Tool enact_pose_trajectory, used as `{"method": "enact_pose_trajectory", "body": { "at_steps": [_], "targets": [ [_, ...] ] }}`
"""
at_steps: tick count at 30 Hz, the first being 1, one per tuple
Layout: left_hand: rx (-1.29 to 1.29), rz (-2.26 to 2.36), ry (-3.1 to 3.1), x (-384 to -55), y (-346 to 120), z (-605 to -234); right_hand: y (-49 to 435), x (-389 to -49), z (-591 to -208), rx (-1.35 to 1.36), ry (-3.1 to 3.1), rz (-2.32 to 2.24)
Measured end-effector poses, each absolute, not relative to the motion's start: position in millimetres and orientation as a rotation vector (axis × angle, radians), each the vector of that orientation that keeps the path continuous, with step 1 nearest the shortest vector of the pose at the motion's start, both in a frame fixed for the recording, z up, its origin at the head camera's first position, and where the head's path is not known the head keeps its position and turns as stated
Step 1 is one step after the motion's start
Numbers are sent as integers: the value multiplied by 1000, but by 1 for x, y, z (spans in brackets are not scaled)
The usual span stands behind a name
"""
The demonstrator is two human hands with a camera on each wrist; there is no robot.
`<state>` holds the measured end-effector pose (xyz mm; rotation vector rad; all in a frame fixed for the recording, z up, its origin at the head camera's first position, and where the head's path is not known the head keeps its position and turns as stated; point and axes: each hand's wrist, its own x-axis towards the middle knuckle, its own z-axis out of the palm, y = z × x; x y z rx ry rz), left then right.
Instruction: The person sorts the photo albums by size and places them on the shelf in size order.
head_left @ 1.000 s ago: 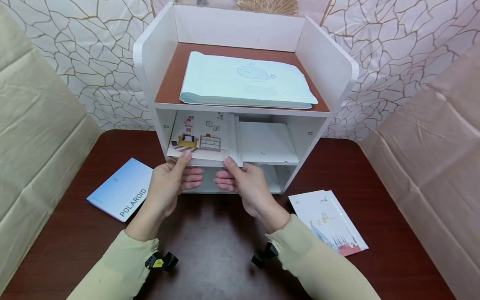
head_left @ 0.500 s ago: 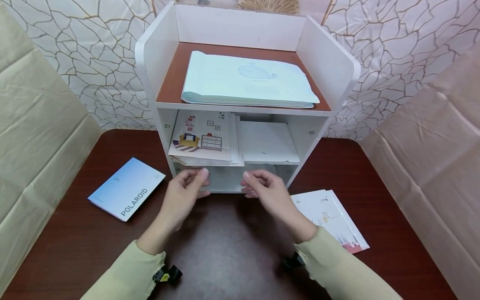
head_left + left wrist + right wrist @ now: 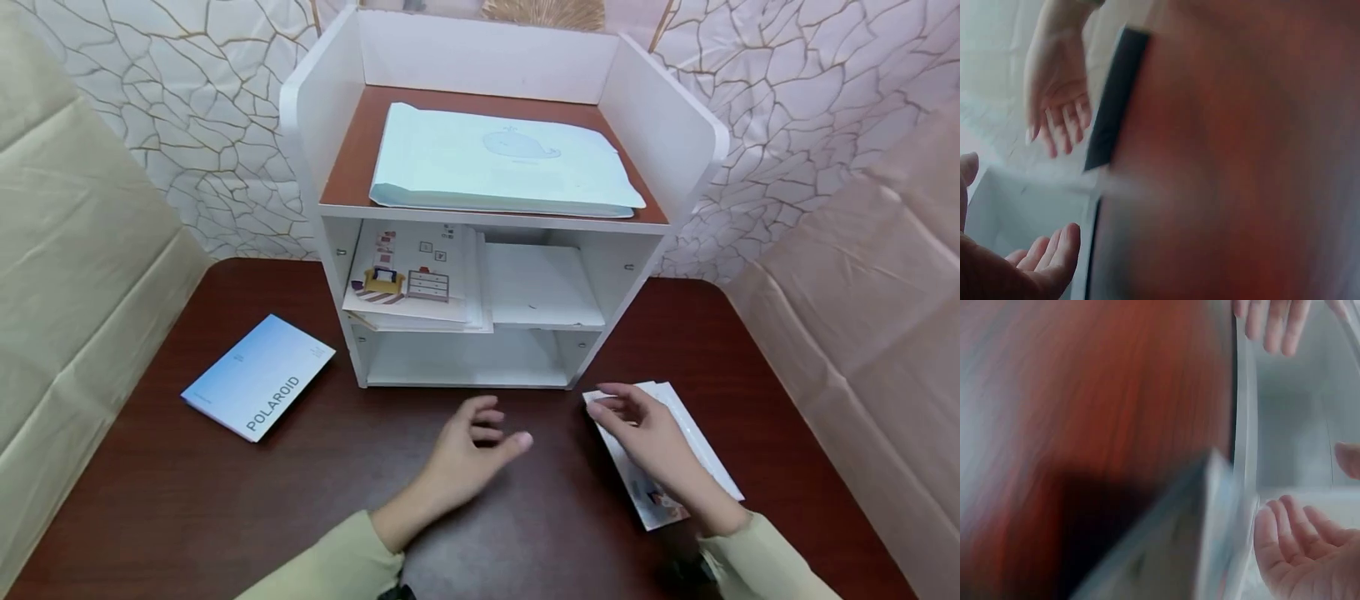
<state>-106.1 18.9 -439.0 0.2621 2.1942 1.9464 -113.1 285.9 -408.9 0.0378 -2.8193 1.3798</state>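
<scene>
Reaching over booklets' edges [image 3: 698, 428] (right hand [image 3: 651, 437])

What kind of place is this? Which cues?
Probably a tabletop nook screened off for recording: beige fabric sheets at both sides, a white crackle-patterned backdrop behind, and a small white shelf unit on a dark reddish table.

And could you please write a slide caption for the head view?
Right hand over the booklets on the dark table, left hand before the white shelf.

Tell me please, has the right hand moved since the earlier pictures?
Yes: the right hand moved rightward, away from the shelf unit, to the right-side booklets.
</scene>
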Motion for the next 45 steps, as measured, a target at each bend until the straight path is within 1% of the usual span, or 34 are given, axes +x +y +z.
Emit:
{"method": "enact_pose_trajectory", "body": {
  "at_steps": [3, 6, 11, 14, 19, 26, 30, 36, 41, 45],
  "targets": [
    [274, 1904, 2162, -98, 35, -444, 306, -108, -410, 11, -2838, 1230],
    [276, 1884, 2151, -93, 45, -446, 325, -107, -410, -77, -2882, 1128],
    [290, 1882, 2141, -90, 53, -445, 351, -111, -415, -275, -2999, 1113],
    [285, 1876, 2114, -90, 55, -444, 358, -113, -420, -331, -3037, 1141],
    [266, 1863, 2090, -89, 58, -444, 358, -112, -426, -370, -3060, 1157],
    [244, 1870, 2067, -88, 62, -446, 352, -110, -424, -366, -3118, 1136],
    [218, 1879, 2015, -87, 67, -447, 347, -110, -422, -363, -3169, 1026],
    [133, 1926, 1840, -85, 79, -447, 346, -111, -419, -451, -3214, 881],
    [70, 2019, 1588, -82, 90, -447, 346, -111, -418, -455, -3233, 934],
    [41, 2061, 1456, -80, 99, -446, 344, -110, -417, -470, -3222, 1101]
  ]
}}
